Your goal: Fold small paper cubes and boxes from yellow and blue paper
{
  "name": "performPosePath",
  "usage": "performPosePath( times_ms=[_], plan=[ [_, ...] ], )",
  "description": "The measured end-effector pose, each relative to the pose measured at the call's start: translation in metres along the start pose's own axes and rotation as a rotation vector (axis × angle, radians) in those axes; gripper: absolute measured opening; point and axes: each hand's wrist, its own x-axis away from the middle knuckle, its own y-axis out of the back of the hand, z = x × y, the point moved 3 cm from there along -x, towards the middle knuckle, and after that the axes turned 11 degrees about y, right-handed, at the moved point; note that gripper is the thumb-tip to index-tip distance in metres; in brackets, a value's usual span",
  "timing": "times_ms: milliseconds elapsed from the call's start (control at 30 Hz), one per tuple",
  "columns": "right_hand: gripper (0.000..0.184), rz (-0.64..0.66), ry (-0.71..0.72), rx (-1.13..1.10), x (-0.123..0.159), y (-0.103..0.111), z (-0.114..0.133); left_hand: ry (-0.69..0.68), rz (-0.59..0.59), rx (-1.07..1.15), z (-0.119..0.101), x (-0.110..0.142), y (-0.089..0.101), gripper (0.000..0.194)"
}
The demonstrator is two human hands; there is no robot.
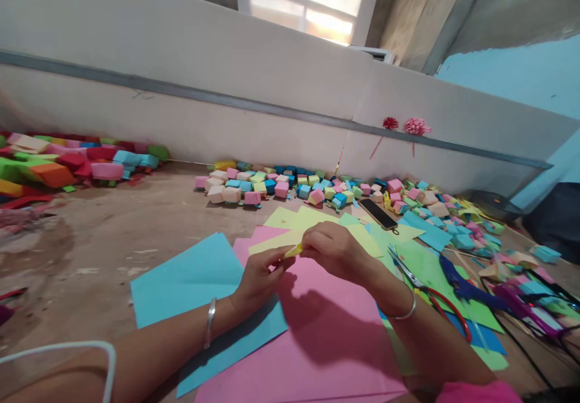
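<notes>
A small folded piece of yellow paper (293,251) is pinched between my two hands, above the pink sheets. My left hand (260,276) closes on its near left end, thumb and fingers together. From the right, my right hand (333,249) grips the other end, knuckles upward. Most of the piece is hidden by fingers, so its exact fold cannot be made out. Beneath my hands lies a stack of large pink paper (335,336), with blue sheets (194,276) to its left and pale yellow sheets (283,217) behind it.
Scissors (423,288) with red handles and a blue glue gun (469,282) lie on green paper at right. A phone (378,214) rests farther back. Rows of small coloured paper boxes (281,189) line the wall; bigger paper pieces (72,161) pile up at left. Cables run at lower right.
</notes>
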Motion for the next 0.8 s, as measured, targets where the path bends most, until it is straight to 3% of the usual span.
performPosePath(
  times_ms=[167, 500, 600, 733, 800],
  plan=[
    [0.021, 0.013, -0.02, -0.03, 0.004, -0.001, -0.003, -0.043, 0.031, -0.036, -0.006, 0.001, 0.002, 0.024],
    [0.015, -0.078, 0.006, -0.09, 0.002, 0.001, 0.002, -0.09, 0.072, -0.105, -0.018, 0.001, 0.01, 0.018],
    [0.016, -0.051, 0.014, -0.069, 0.001, 0.003, 0.006, -0.154, 0.025, -0.149, -0.034, 0.001, 0.017, 0.021],
    [0.016, 0.002, 0.018, -0.047, 0.0, 0.005, 0.01, -0.237, -0.135, -0.159, -0.063, 0.004, 0.032, 0.026],
    [0.015, 0.008, 0.02, -0.037, 0.001, 0.004, 0.011, -0.281, -0.139, -0.154, -0.074, 0.005, 0.036, 0.018]
  ],
)
